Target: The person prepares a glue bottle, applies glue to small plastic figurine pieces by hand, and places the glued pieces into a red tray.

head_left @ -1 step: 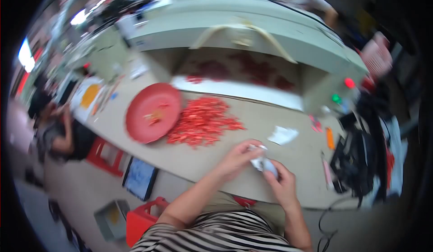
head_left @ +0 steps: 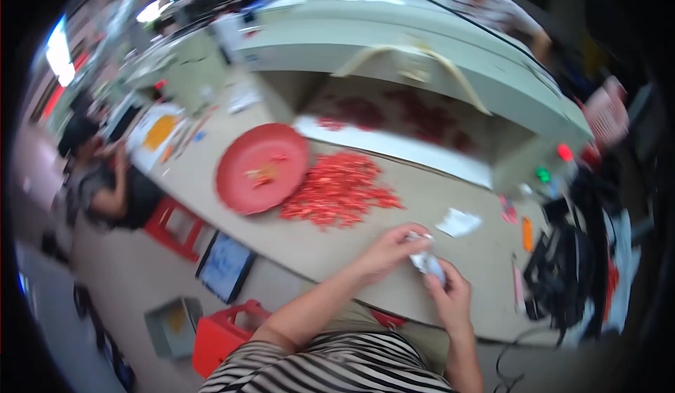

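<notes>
Over the near edge of the table, my left hand [head_left: 389, 252] pinches a crumpled white piece [head_left: 422, 260] that looks like tissue or thin wrap. My right hand [head_left: 455, 296] is closed round a smooth, pale bluish, rounded object [head_left: 435, 272], whose kind I cannot make out. The white piece touches the top of that object, between my two hands. Beyond them lies another crumpled white sheet [head_left: 458, 222]. To the left is a heap of small red pieces [head_left: 341, 190], against a round red tray [head_left: 232, 168] holding a few orange and red bits.
A pale green hood-like box [head_left: 302, 48] with red pieces inside stands at the back. On the right are an orange tool [head_left: 527, 233] and a black bag [head_left: 562, 273]. A red stool [head_left: 214, 337] and grey bin [head_left: 158, 333] stand lower left. Other people sit left and behind the box.
The whole view has shifted, so the table and its things appear farther right. Both hands keep their grip on the white piece and the pale object.
</notes>
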Action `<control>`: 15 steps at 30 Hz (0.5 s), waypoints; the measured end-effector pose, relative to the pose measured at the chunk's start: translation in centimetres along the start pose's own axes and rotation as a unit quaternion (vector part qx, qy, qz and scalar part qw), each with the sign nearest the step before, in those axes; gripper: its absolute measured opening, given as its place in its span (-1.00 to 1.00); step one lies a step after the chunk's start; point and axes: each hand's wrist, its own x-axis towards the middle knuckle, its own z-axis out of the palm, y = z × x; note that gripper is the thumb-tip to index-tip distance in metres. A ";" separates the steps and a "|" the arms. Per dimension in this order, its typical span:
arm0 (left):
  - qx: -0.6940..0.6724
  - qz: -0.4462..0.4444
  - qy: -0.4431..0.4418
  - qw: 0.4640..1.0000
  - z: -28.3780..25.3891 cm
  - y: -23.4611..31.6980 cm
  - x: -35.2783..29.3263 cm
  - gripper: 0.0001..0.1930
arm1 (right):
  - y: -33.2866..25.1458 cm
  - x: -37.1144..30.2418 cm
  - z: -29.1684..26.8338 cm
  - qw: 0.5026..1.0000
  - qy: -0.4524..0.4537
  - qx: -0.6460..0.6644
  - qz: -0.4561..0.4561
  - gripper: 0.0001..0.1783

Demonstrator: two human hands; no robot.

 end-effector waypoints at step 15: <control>-0.087 0.048 -0.033 0.994 0.4 0.0 0.1 -0.87 | -2.1 0.4 -0.2 0.996 -0.029 0.074 0.029 -0.73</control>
